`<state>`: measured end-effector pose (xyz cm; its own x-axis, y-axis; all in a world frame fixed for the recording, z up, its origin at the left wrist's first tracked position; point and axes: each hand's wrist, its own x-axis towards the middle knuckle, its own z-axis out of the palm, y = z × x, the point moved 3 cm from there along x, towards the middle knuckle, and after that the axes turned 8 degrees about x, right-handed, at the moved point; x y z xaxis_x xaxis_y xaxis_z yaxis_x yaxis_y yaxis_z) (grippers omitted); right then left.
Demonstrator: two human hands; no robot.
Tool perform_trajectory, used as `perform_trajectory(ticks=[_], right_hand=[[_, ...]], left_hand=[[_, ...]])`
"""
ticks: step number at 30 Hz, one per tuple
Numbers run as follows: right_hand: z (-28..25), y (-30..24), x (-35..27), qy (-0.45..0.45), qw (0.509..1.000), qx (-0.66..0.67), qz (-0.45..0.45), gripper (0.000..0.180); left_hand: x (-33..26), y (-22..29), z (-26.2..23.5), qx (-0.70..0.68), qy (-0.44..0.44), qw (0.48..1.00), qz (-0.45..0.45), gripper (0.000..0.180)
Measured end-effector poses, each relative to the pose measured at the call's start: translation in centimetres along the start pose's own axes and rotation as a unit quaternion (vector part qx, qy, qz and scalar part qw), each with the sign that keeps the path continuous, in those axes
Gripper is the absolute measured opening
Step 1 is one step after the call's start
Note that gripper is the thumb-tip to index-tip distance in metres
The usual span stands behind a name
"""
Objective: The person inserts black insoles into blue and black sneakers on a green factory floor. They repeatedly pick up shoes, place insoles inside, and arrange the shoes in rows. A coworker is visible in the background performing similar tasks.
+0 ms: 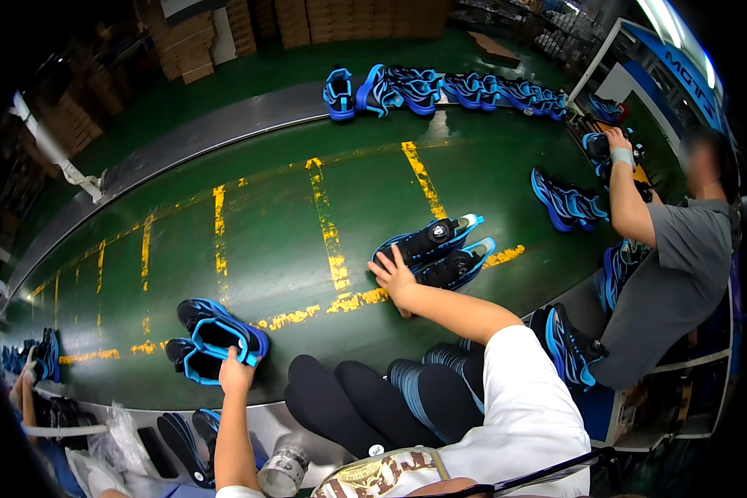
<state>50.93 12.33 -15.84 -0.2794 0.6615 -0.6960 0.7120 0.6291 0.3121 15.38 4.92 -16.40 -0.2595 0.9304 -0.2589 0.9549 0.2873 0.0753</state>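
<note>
My left hand [236,372] is closed round the heel collar of a black shoe with bright blue lining [203,365], its opening facing up. Right beside it stands a matching shoe [203,310], and both rest on the green surface. Farther right, my right hand [397,278] lies with fingers spread against the toe end of another pair. That pair is a far black shoe [427,241] and a near black shoe [448,270], each with a round dial and a blue heel loop.
Stacked black insoles [315,398] lie along the near edge, beside a clear plastic container [284,470]. A row of blue-black shoes [402,90] lines the far ledge. On the right a co-worker [681,241] handles shoes; another person's hand [30,369] shows far left.
</note>
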Motion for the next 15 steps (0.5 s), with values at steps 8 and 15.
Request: perform_trajectory(ticks=[8, 15], right_hand=[[0.6, 0.0, 0.4, 0.066, 0.990, -0.109, -0.068, 0.093], [3.0, 3.1, -0.5, 0.092, 0.990, 0.081, -0.063, 0.086]], left_hand=[[0.0, 0.1, -0.7, 0.002, 0.027, 0.999, 0.020, 0.046], [-0.2, 0.5, -1.2, -0.039, 0.024, 0.999, 0.013, 0.046]])
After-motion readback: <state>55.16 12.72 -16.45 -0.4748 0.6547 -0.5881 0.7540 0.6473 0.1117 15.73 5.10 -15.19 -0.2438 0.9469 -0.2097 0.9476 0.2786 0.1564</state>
